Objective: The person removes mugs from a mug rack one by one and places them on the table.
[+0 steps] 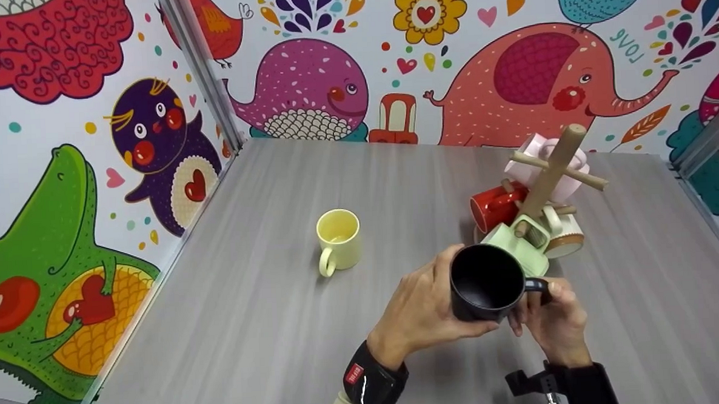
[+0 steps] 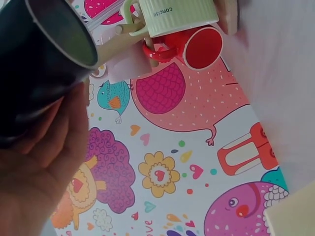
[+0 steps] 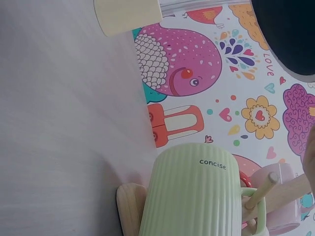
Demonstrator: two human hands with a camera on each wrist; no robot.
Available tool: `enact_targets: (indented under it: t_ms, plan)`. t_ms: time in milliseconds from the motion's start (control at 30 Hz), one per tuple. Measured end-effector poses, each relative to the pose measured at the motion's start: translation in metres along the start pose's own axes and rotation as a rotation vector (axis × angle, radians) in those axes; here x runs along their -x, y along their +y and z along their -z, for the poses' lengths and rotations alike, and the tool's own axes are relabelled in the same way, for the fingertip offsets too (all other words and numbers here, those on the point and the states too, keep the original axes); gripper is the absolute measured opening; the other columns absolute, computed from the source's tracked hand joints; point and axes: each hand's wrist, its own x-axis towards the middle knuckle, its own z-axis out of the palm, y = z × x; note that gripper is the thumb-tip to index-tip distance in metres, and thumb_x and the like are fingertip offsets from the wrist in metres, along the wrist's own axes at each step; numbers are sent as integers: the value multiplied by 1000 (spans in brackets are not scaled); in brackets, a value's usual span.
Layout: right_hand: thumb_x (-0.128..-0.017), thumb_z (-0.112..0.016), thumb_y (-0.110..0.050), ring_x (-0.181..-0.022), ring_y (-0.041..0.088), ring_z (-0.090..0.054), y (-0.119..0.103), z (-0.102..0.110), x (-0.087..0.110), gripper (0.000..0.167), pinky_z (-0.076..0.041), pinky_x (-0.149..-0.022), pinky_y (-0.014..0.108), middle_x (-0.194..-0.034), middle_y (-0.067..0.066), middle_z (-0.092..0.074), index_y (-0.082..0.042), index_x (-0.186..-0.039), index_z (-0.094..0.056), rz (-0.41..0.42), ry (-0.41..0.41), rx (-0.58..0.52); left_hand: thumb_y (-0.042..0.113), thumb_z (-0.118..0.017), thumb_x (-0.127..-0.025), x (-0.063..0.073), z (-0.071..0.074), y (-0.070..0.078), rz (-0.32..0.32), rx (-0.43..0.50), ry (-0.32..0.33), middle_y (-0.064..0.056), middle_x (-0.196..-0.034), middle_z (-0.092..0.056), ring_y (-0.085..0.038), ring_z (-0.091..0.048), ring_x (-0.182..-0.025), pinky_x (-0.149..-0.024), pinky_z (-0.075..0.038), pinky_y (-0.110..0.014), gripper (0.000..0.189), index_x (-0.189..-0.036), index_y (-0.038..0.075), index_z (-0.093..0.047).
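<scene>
A black mug [image 1: 487,281] is held up over the near part of the table, its dark inside facing the head camera. My left hand [image 1: 422,308] grips the mug's body from the left, fingers and thumb wrapped round it. On the other side my right hand [image 1: 559,321] pinches the handle between thumb and fingers. Just beyond stands a wooden mug tree [image 1: 549,175]. From its pegs hang a pale green ribbed mug [image 3: 192,191], a red mug [image 1: 496,208], a pink mug [image 1: 524,161] and a white mug with a brown band [image 1: 564,244].
A yellow mug [image 1: 343,248] stands upright on the grey table [image 1: 241,280], left of the mug tree, handle toward the near left. Printed panels with cartoon animals wall in the back and left. Dark bands are strapped round both wrists.
</scene>
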Motion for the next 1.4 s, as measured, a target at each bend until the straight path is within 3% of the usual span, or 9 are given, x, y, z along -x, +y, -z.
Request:
enact_targets:
  t_ms: [367, 533, 667, 767, 967, 1233, 1400]
  plan:
    - [-104, -31, -9, -52, 32, -37, -2, 0, -1, 40, -33, -41, 37, -64, 20, -41, 10, -69, -39, -25, 11, 4, 49, -90, -69, -1, 2, -1, -2, 11, 6, -11, -114, -69, -18, -70, -99, -83, -56, -25, 97, -138, 1, -41]
    - [-104, -31, -9, -55, 31, -40, -2, 0, 0, 39, -41, -46, 36, -66, 20, -43, 10, -70, -39, -40, 24, -4, 49, -90, -69, -2, 2, -1, -2, 3, 5, -11, -112, -69, -18, -71, -96, -81, -56, -25, 96, -137, 0, -42]
    - [-104, -28, -8, -57, 30, -45, -2, -1, 0, 38, -44, -50, 35, -70, 20, -51, 10, -73, -41, -42, 44, 20, 49, -91, -67, -2, 1, -1, -17, -22, 37, -10, -112, -69, -18, -71, -95, -79, -57, -25, 96, -135, 0, -44]
    - [-104, -25, -4, -58, 28, -54, -4, -2, -2, 36, -44, -50, 35, -81, 21, -63, 13, -83, -50, -13, 80, 78, 48, -92, -65, -1, 0, -2, -29, -42, 80, -10, -115, -68, -19, -71, -95, -78, -57, -26, 96, -134, 1, -46]
    - [-104, -25, 8, -63, 27, -64, -17, -6, -9, 33, -50, -52, 31, -102, 27, -66, 18, -107, -57, 101, 254, 200, 43, -94, -63, 0, 1, -8, -15, -44, 146, -11, -118, -67, -21, -71, -98, -78, -58, -28, 93, -132, 1, -48]
    - [-101, -37, 16, -73, 28, -68, -29, -12, -13, 21, -57, -64, 31, -94, 24, -67, 19, -102, -58, 146, 460, 389, 45, -92, -64, 3, 2, -17, 25, -78, 196, -13, -115, -69, -22, -71, -94, -73, -58, -28, 93, -132, -1, -48]
    - [-97, -50, 17, -73, 23, -69, -31, -12, -14, 10, -57, -68, 28, -85, 18, -70, 21, -96, -59, 167, 593, 648, 44, -93, -61, 5, 2, -20, 53, -97, 214, -14, -117, -68, -22, -70, -95, -75, -58, -29, 96, -132, -2, -48]
